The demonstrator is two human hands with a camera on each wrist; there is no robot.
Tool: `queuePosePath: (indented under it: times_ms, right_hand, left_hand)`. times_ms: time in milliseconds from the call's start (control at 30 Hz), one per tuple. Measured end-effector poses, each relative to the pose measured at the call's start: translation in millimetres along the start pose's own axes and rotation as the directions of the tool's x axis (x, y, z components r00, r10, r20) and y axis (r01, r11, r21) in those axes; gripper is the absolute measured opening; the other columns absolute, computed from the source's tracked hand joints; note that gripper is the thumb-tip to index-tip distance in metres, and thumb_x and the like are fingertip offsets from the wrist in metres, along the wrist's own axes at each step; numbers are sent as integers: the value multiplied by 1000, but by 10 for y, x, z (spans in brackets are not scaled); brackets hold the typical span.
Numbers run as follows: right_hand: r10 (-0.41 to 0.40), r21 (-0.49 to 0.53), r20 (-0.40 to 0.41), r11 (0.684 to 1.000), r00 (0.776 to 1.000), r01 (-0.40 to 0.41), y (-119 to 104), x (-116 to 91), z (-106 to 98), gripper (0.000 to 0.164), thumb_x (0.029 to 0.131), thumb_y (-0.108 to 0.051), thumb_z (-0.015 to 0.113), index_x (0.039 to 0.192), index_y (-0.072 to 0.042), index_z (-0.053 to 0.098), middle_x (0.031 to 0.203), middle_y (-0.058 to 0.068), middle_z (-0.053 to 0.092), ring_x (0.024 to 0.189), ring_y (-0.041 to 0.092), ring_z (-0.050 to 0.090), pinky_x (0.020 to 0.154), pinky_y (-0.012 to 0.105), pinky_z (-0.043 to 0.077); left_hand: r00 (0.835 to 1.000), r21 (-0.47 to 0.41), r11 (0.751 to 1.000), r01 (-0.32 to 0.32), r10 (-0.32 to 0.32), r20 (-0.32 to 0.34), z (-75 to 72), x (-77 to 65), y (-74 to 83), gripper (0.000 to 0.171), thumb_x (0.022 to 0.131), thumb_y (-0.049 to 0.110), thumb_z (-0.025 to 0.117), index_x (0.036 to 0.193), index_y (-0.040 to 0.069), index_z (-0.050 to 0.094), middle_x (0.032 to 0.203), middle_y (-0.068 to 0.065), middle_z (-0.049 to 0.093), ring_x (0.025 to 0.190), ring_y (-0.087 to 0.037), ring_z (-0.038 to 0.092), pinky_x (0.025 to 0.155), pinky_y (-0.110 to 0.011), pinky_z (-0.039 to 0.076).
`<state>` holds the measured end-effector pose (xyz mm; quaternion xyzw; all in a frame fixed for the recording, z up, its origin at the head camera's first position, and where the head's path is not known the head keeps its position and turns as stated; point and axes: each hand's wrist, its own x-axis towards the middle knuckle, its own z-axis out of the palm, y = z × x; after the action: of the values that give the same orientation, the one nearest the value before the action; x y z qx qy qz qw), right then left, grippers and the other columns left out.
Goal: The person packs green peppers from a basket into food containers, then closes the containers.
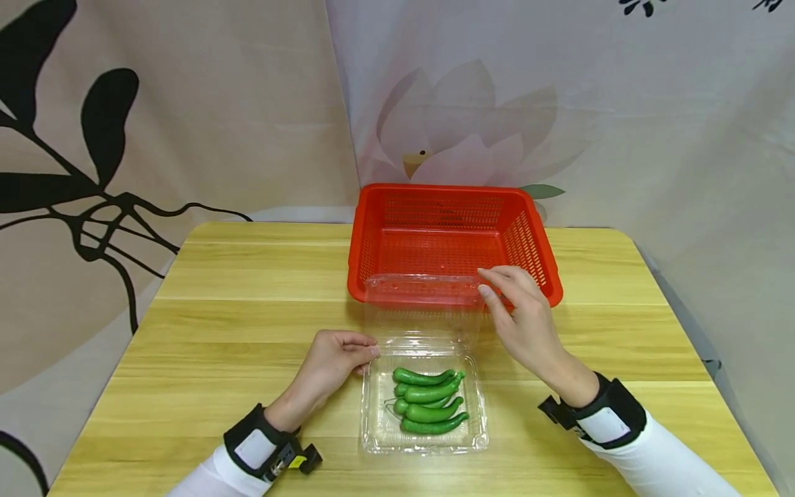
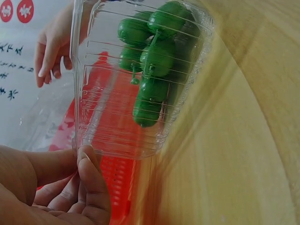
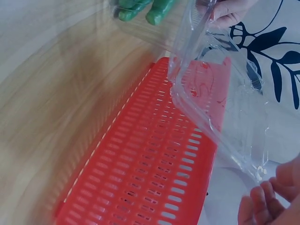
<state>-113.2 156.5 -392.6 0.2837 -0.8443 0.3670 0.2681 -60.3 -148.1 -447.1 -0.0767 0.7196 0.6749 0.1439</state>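
Note:
A clear plastic clamshell container (image 1: 424,445) sits on the table with its lid (image 1: 428,301) raised at the back. Several green chili peppers (image 1: 431,395) lie grouped in its base. My left hand (image 1: 338,359) pinches the container's left edge near the hinge between thumb and fingers, as the left wrist view also shows. At the lid's upper right corner, my right hand (image 1: 522,321) holds the thin plastic between thumb and fingertips. The right wrist view shows these fingertips (image 3: 262,199) at the corner, partly cut off by the frame.
Behind the container stands a red perforated plastic basket (image 1: 456,262), its front rim seen through the raised lid. Both stand on a light wooden table (image 1: 248,310). A printed cloth (image 1: 261,103) hangs beyond the table's far edge.

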Motion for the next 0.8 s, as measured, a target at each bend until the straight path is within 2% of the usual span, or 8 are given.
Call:
queuePosePath:
  times_ms: [100,300,433,667,800]
  right_hand:
    - [22,0,-1,1000,1000,-22,8,5,-18,32,91,10,75,123,8,72,113,18,67,105,31,64,92,16,47]
    - [112,18,60,993,992,-114,19,6,-50,30,94,5,74,124,5,72,116,14,69,104,28,67,92,10,45]
    - [136,43,79,989,988,-139,14,6,-61,26,95,4,73,121,3,74,114,11,70,100,24,67,88,11,47]
    - [177,110,66,977,982,-183,9,11,-130,20,97,4,71,115,0,77,104,7,73,78,12,58,66,16,44]
    - [206,123,84,969,975,-215,-9,-1,-181,15,99,1,71,111,-4,78,98,4,73,77,11,57,68,17,46]
  left_hand:
    - [1000,-2,1000,-3,3,2,9,17,-5,19,92,-4,75,109,-12,74,99,-23,76,69,-14,64,63,-24,57]
    - [1000,10,1000,-14,14,2,20,43,-10,18,92,-3,76,108,-11,75,96,-21,77,69,-13,63,63,-24,56]
    - [1000,16,1000,-26,26,-4,29,48,1,17,92,-2,77,106,-10,77,92,-20,76,67,-12,61,61,-24,54]
    - [998,14,999,-32,32,-44,59,49,15,13,91,0,79,103,-5,80,88,-16,76,65,-12,59,59,-23,52]
    - [998,9,1000,-29,29,-54,67,52,25,13,91,1,79,104,-5,80,89,-15,76,66,-12,60,59,-23,53]
